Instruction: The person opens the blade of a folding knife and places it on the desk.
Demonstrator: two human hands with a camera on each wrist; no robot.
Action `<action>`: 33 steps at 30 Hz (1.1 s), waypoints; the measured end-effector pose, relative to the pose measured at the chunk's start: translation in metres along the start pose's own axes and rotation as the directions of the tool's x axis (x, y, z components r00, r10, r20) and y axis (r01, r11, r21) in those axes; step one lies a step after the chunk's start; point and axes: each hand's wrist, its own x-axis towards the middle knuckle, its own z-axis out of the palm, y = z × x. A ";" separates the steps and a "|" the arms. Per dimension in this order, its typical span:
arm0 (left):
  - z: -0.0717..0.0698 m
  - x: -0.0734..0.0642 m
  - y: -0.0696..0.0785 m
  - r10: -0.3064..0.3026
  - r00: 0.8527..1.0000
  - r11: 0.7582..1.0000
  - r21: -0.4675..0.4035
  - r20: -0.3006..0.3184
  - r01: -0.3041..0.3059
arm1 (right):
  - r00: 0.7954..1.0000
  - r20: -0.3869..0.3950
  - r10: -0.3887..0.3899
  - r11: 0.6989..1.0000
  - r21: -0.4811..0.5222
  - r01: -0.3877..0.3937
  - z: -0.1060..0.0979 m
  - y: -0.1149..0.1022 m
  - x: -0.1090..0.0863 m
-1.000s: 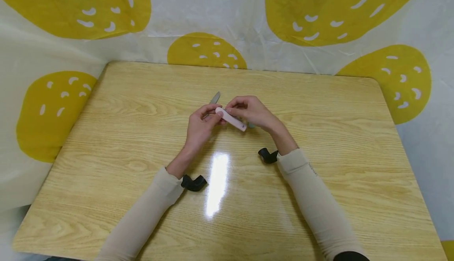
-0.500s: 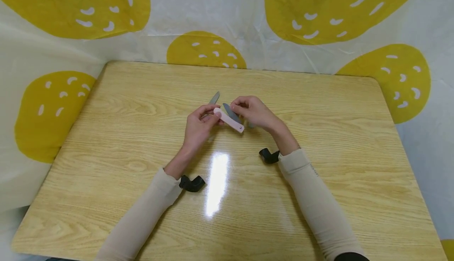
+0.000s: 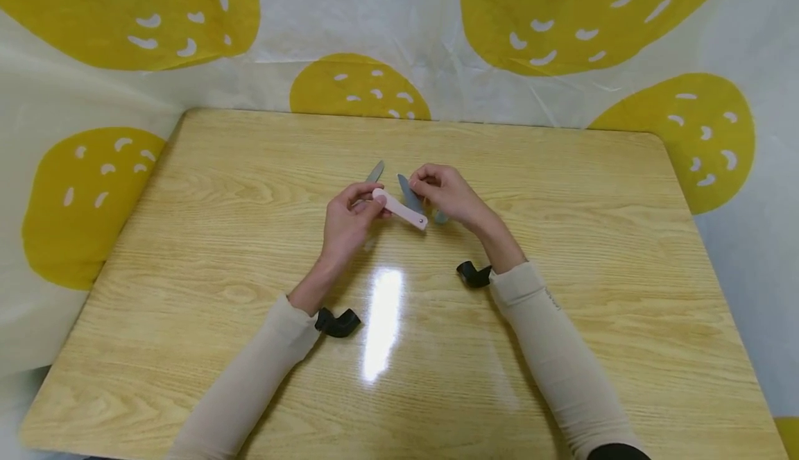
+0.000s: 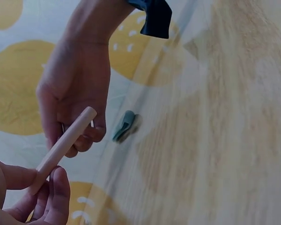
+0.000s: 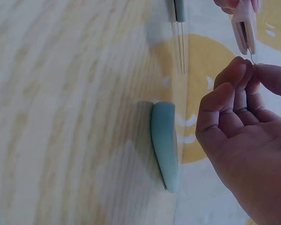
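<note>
My left hand (image 3: 351,220) holds a pink-handled folding knife (image 3: 402,211) by one end of its handle, between thumb and fingers. Its grey blade (image 3: 408,193) stands partly swung out from the handle at an angle. With thumb and fingertips, my right hand (image 3: 446,193) pinches the blade near its tip. In the right wrist view the blade edge shows as a thin line below the pink handle (image 5: 244,28). Behind my left hand lies a second knife blade (image 3: 376,171), its handle mostly hidden in the head view.
A teal piece (image 5: 164,145), like a handle or sheath, lies on the wood-grain table (image 3: 562,238) by my right hand. The right wrist view also shows a green handle (image 5: 179,10) with a thin blade. A white curtain with yellow shapes (image 3: 362,89) borders the table's far edge.
The pink knife's blade, hidden from the head view at first, has swung outward from the handle. My right hand has shifted slightly away from my left with it.
</note>
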 end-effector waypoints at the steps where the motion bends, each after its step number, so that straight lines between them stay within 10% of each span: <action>1: 0.000 0.000 -0.001 -0.003 1.000 1.000 0.000 0.000 0.003 | 1.000 0.001 -0.003 1.000 0.006 0.003 0.000 0.001 0.000; 33: 0.001 -0.002 -0.003 -0.019 0.999 0.999 -0.032 -0.045 0.018 | 0.985 -0.169 -0.024 0.996 0.080 0.038 -0.010 0.010 -0.002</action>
